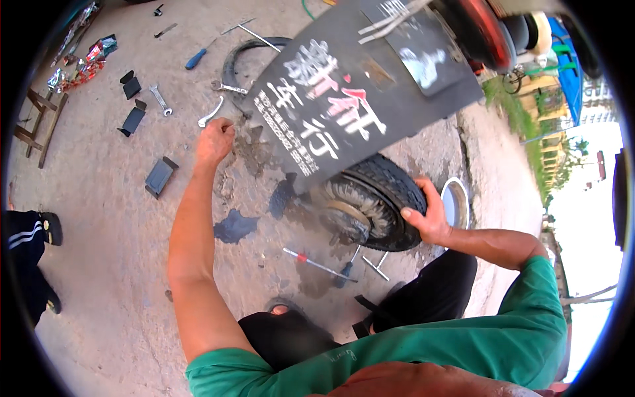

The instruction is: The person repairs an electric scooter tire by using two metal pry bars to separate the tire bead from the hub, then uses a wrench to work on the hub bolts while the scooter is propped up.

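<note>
My right hand grips the outer edge of a black scooter tyre, thumb on the near face and fingers round the tread. The tyre's wheel is muddy, and its upper left part is hidden behind a large dark mud flap with white and pink painted writing. My left hand is reached far forward, low over the ground, its fingers curled closed. Just beyond its knuckles is a curved silver lever; whether the fingers touch it I cannot tell.
A ring spanner, an open-ended spanner, a blue-handled screwdriver and a black rubber tyre lie ahead. Small black boxes are at left. A red-banded rod and T-handle tool lie near my feet. A metal basin stands right. Someone's legs show at far left.
</note>
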The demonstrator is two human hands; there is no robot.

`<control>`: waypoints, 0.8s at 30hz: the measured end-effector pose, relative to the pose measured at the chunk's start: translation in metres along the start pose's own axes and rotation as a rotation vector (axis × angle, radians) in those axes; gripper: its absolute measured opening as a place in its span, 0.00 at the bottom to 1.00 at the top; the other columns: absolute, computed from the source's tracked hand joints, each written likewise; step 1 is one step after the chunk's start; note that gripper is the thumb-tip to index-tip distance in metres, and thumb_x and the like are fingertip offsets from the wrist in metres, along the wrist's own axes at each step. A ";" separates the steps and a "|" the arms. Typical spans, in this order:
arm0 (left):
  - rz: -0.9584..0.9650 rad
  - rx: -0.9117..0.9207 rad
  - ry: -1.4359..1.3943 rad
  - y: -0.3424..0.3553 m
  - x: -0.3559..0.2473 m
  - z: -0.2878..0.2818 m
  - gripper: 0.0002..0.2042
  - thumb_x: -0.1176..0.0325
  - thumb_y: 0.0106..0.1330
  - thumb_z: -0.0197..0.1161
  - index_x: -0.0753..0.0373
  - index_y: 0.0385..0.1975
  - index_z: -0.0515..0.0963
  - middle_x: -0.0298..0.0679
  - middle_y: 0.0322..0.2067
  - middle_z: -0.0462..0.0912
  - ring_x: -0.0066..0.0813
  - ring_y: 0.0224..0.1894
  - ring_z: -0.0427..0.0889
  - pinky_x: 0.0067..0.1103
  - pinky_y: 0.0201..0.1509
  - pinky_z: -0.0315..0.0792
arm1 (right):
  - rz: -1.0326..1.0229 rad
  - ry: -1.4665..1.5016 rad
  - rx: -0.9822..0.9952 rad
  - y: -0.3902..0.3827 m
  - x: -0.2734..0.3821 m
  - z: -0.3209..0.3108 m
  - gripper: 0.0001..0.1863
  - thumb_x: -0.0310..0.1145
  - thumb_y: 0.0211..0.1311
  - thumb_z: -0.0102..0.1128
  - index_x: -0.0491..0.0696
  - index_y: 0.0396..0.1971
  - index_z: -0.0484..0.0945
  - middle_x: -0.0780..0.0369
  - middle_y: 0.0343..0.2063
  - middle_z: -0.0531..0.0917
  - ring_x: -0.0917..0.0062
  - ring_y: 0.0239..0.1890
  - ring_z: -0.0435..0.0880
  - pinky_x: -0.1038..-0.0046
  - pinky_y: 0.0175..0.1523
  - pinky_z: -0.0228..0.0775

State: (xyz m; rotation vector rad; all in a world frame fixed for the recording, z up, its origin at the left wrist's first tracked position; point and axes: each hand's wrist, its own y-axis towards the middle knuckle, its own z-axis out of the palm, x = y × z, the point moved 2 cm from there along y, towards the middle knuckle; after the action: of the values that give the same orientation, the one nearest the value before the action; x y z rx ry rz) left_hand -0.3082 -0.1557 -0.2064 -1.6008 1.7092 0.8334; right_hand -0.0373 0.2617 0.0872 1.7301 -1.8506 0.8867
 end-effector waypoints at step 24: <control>0.118 -0.250 -0.013 0.154 -0.002 0.111 0.17 0.64 0.65 0.69 0.57 0.53 0.87 0.48 0.52 0.85 0.52 0.56 0.84 0.43 0.61 0.78 | -0.079 -0.120 0.081 0.003 0.026 0.014 0.36 0.47 0.55 0.76 0.41 0.57 0.72 0.53 0.51 0.74 0.62 0.55 0.75 0.63 0.64 0.67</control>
State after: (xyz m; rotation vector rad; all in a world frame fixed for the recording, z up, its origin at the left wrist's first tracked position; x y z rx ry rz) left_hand -0.4580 -0.0566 -0.2673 -1.6617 1.7600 1.1514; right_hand -0.0422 0.2335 0.0958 1.9306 -1.8302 0.8544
